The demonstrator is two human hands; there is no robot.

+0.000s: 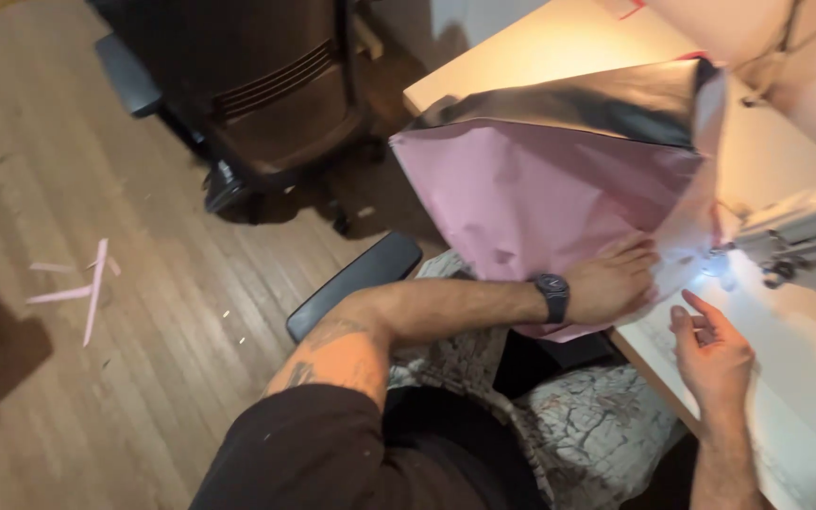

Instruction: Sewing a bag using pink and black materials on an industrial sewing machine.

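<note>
Currently our left hand (616, 279) flat, open on pink sheet (540, 198), pinning it near sewing machine (805, 236); right hand (710, 354) open, empty, resting on table (805, 378).

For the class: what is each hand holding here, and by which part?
Left hand presses the pink fabric near its lower edge. Right hand holds nothing.

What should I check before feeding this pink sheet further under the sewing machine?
1. Left hand flat on the pink fabric: ok.
2. Right hand clear of the needle area: ok, it rests on the table beside the lit spot.
3. Fabric under the sewing machine foot: cannot tell, glare hides it.
4. Fabric lying flat: not ok, it bulges up with its dark shiny underside folded over.
5. Fabric edge hanging off the table: not ok, it drapes over the lap.
</note>
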